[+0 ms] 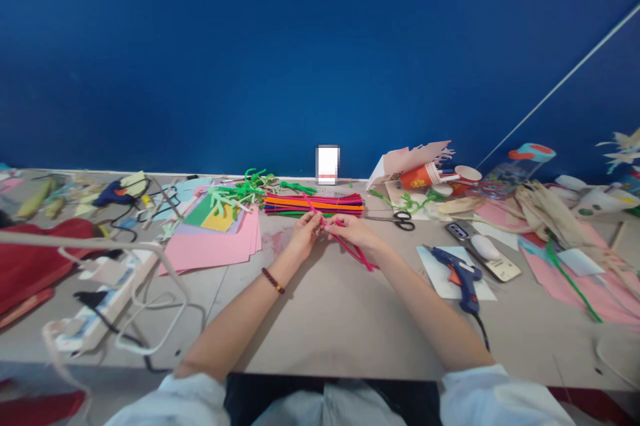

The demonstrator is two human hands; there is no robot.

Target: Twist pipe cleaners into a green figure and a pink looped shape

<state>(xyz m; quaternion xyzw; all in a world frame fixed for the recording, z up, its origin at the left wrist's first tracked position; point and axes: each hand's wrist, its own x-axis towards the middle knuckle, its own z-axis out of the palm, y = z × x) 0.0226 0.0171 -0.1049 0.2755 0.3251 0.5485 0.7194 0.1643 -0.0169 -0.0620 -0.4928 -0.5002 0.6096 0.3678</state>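
Observation:
Pink pipe cleaners [356,251] run between my two hands above the table [320,319]. My left hand [309,229] is closed, its fingertips pinching them, and one pink end sticks up past the fingers. Close beside it, my right hand [350,231] is also closed on the pink stems, whose loose ends trail below it towards me. Just behind the hands lies a bundle of pipe cleaners [315,205] in pink, orange, purple and green. Black-handled scissors [403,220] rest to the right of that bundle.
Coloured paper sheets [213,246] and green pipe cleaner shapes [233,196] lie left. A white power strip [103,306] with cables is nearer left. To the right are a blue glue gun [460,273], a phone [500,267] and an orange cup [419,177]. A blue wall [320,66] stands behind.

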